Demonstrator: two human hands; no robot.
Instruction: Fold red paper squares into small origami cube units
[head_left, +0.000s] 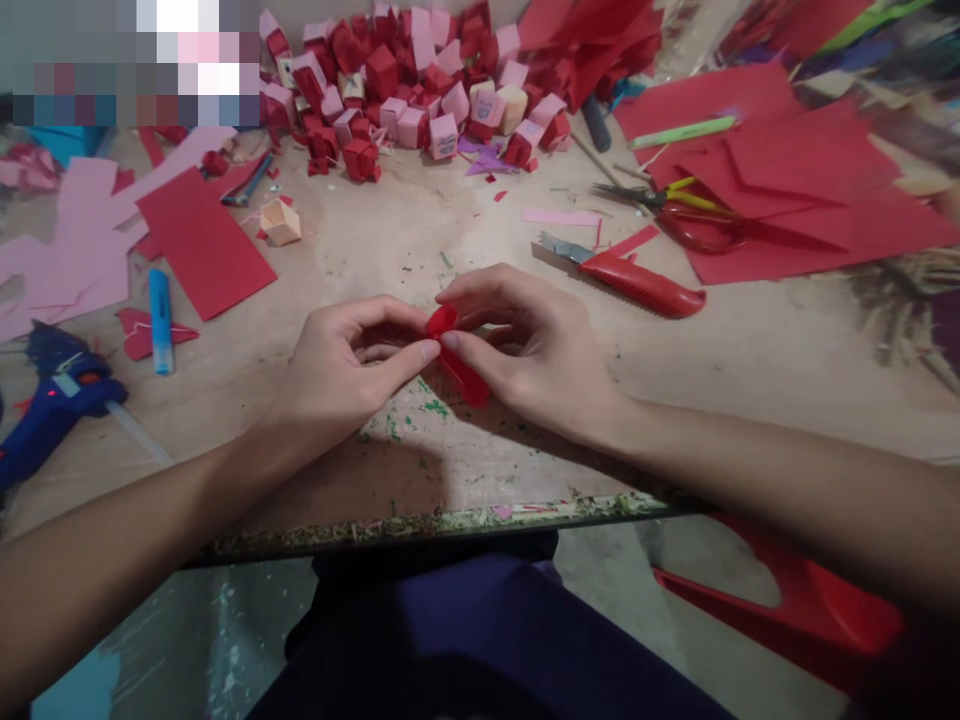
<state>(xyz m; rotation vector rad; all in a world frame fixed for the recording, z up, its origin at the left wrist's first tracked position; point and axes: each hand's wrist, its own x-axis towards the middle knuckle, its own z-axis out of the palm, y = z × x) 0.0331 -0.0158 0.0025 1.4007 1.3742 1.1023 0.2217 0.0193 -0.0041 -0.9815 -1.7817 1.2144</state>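
A small piece of red paper (pixel 466 380), curled into loops, is pinched between my two hands over the front of the table. My left hand (pixel 356 350) grips its left side between thumb and fingertips. From the other side, my right hand (pixel 525 340) holds it with the thumb in front and the fingers curved behind. Both thumbs nearly meet at the paper's narrow middle. Just beyond my right hand lies a red-handled utility knife (pixel 641 283). Part of the red paper is hidden behind my fingers.
Many red and pink paper cubes (pixel 409 110) are piled at the back. Scissors (pixel 697 210) rest on red sheets (pixel 780 170) at right. A blue glue gun (pixel 56 400), a blue marker (pixel 160 320) and a red card (pixel 206 243) lie at left. Green scraps dot the wooden table (pixel 360 260).
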